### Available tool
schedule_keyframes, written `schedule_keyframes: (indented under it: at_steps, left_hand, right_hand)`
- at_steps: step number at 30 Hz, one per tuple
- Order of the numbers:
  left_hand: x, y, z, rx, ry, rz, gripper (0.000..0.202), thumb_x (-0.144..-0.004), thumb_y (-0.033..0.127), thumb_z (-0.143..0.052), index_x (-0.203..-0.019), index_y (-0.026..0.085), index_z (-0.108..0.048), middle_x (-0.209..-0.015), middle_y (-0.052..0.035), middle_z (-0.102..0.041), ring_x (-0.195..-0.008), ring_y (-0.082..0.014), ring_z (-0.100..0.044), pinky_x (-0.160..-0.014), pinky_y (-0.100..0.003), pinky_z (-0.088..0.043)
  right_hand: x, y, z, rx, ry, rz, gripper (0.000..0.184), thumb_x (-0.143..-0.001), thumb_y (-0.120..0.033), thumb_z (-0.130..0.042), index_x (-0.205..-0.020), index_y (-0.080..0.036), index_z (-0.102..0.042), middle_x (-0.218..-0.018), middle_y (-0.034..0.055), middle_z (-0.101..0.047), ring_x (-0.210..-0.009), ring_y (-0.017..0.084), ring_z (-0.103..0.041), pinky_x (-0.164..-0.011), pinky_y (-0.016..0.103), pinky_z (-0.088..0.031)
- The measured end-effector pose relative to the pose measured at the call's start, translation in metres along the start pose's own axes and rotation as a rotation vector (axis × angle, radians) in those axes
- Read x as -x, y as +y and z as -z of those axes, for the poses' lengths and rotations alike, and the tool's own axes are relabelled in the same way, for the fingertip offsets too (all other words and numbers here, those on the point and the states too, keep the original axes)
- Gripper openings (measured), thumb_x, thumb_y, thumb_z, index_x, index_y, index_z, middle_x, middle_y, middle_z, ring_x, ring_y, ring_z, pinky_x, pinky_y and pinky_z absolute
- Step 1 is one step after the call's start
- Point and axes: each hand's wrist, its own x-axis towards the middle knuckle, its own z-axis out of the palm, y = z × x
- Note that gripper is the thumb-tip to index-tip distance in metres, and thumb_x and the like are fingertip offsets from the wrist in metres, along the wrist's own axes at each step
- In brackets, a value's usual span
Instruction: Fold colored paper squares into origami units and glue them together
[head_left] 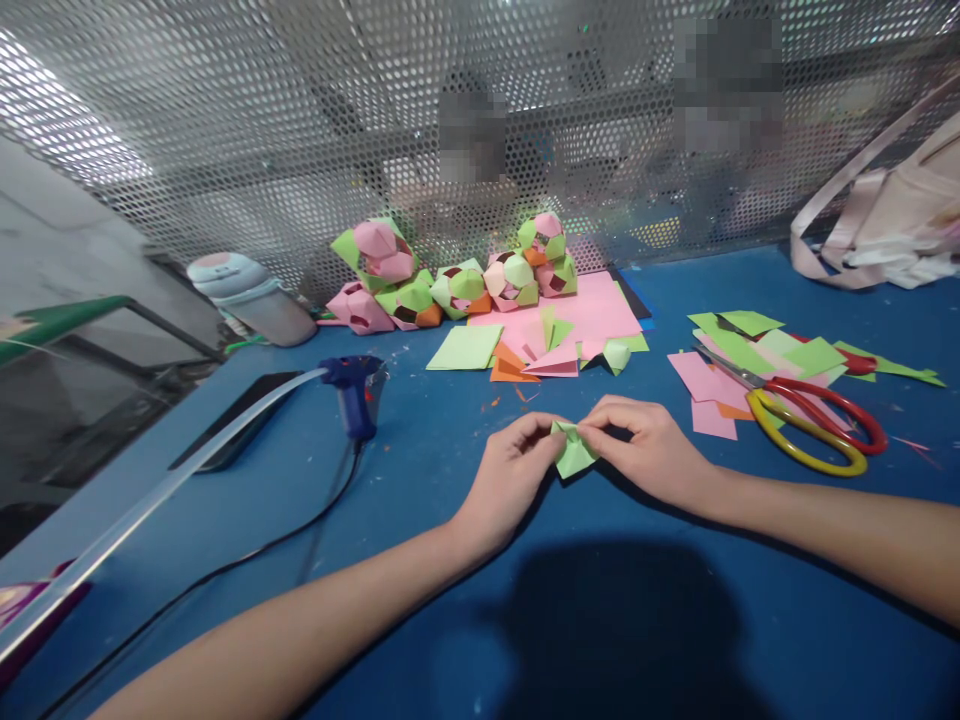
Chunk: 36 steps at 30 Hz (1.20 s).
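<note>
glue gun (360, 405) left | folded paper (575, 456) middle | scissors (772, 386) right | paper models (459, 288) behind

The tabletop (420, 560) is blue. The small folded paper (576, 458) is light green. The paper balls (379, 240) mix pink and green, with bits of orange. The big flat sheet (600, 300) is pink, and the square sheets (461, 348) are pale green. The glue gun (356, 400) is dark blue with a dot of red, and its cord (255, 553) is black. The scissors (763, 384) have one red loop, one yellow loop and silver blades. The metal screen (300, 150) is gray, patterned all over with little round holes.
</note>
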Motion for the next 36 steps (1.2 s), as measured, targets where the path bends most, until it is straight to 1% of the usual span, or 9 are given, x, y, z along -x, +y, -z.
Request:
schedule_keyframes:
  at_steps: [8, 11, 18, 22, 26, 28, 31, 34, 36]
  left_hand:
    - [0.0015, 0.0018, -0.0012, -0.025, -0.011, -0.033, 0.019, -0.081, 0.03, -0.06, -0.09, 0.015, -0.065, -0.08, -0.0023, -0.064, -0.073, -0.013, -0.055, -0.068, -0.024, -0.044]
    - [0.0019, 0.0018, -0.0012, -0.076, -0.001, -0.058, 0.021, -0.081, 0.033, -0.062, -0.09, 0.015, -0.066, -0.08, -0.0022, -0.065, -0.071, -0.0126, -0.055, -0.067, -0.023, -0.043]
    - [-0.0004, -0.0002, 0.0003, -0.153, 0.031, -0.133, 0.018, -0.083, 0.031, -0.059, -0.088, 0.017, -0.069, -0.085, -0.0026, -0.069, -0.08, -0.0145, -0.06, -0.074, -0.023, -0.045]
    - [-0.0002, -0.0001, 0.0008, -0.15, 0.03, -0.136, 0.018, -0.083, 0.031, -0.059, -0.088, 0.017, -0.069, -0.087, -0.0025, -0.07, -0.081, -0.0147, -0.06, -0.076, -0.024, -0.046]
    - [0.0003, 0.0003, 0.0014, -0.146, 0.031, -0.119, 0.019, -0.083, 0.031, -0.059, -0.092, 0.017, -0.07, -0.09, -0.0032, -0.07, -0.084, -0.0151, -0.06, -0.076, -0.023, -0.045]
    - [0.0, -0.0002, 0.002, -0.126, 0.049, -0.104, 0.02, -0.084, 0.03, -0.058, -0.094, 0.017, -0.069, -0.089, -0.0027, -0.069, -0.081, -0.0141, -0.058, -0.073, -0.022, -0.045]
    - [-0.0008, -0.0019, 0.0028, -0.112, 0.064, -0.109, 0.017, -0.084, 0.03, -0.057, -0.091, 0.017, -0.066, -0.082, -0.0006, -0.066, -0.074, -0.0118, -0.055, -0.067, -0.021, -0.043]
    - [-0.0012, -0.0033, 0.003, -0.131, 0.042, -0.118, 0.017, -0.085, 0.031, -0.057, -0.087, 0.017, -0.067, -0.081, -0.0004, -0.065, -0.075, -0.0119, -0.056, -0.07, -0.021, -0.043]
    - [-0.0013, -0.0035, 0.0028, -0.147, 0.033, -0.121, 0.018, -0.084, 0.031, -0.057, -0.089, 0.018, -0.068, -0.084, -0.001, -0.067, -0.078, -0.0127, -0.057, -0.072, -0.021, -0.044]
  right_hand:
    - [0.0013, -0.0001, -0.0003, 0.02, 0.012, 0.018, 0.017, -0.087, -0.018, -0.055, -0.075, -0.016, -0.066, -0.072, 0.0009, -0.061, -0.068, 0.012, -0.056, -0.065, 0.026, -0.043]
    - [0.0019, 0.0005, -0.0003, 0.026, 0.016, 0.031, 0.016, -0.086, -0.018, -0.056, -0.074, -0.016, -0.066, -0.071, 0.0007, -0.06, -0.067, 0.011, -0.055, -0.064, 0.026, -0.042]
    - [0.0008, 0.0001, -0.0005, 0.019, 0.019, 0.054, 0.014, -0.085, -0.016, -0.056, -0.075, -0.016, -0.066, -0.072, 0.0011, -0.061, -0.068, 0.012, -0.055, -0.067, 0.026, -0.042]
    - [-0.0004, -0.0027, 0.0013, 0.0, -0.034, 0.008, 0.015, -0.088, -0.018, -0.053, -0.078, -0.016, -0.066, -0.076, 0.0014, -0.061, -0.071, 0.012, -0.056, -0.067, 0.026, -0.043]
    - [-0.0004, -0.0027, 0.0017, -0.009, -0.027, -0.014, 0.017, -0.089, -0.018, -0.052, -0.079, -0.016, -0.066, -0.077, 0.0009, -0.06, -0.073, 0.011, -0.056, -0.068, 0.025, -0.043]
    - [-0.0001, -0.0025, 0.0018, -0.014, -0.029, -0.016, 0.016, -0.089, -0.018, -0.053, -0.08, -0.016, -0.066, -0.078, 0.0008, -0.06, -0.073, 0.011, -0.056, -0.069, 0.025, -0.043]
    - [0.0004, -0.0023, 0.0027, -0.024, -0.056, -0.026, 0.019, -0.09, -0.021, -0.051, -0.077, -0.015, -0.064, -0.077, 0.001, -0.059, -0.072, 0.011, -0.055, -0.068, 0.024, -0.042]
    - [0.0005, -0.0012, 0.0034, -0.034, -0.08, -0.032, 0.025, -0.092, -0.025, -0.048, -0.075, -0.015, -0.063, -0.077, 0.0017, -0.06, -0.073, 0.011, -0.055, -0.067, 0.025, -0.042]
    - [0.0001, 0.0, 0.0032, -0.039, -0.078, -0.031, 0.023, -0.092, -0.026, -0.049, -0.078, -0.016, -0.064, -0.079, 0.0016, -0.06, -0.074, 0.012, -0.056, -0.068, 0.024, -0.042]
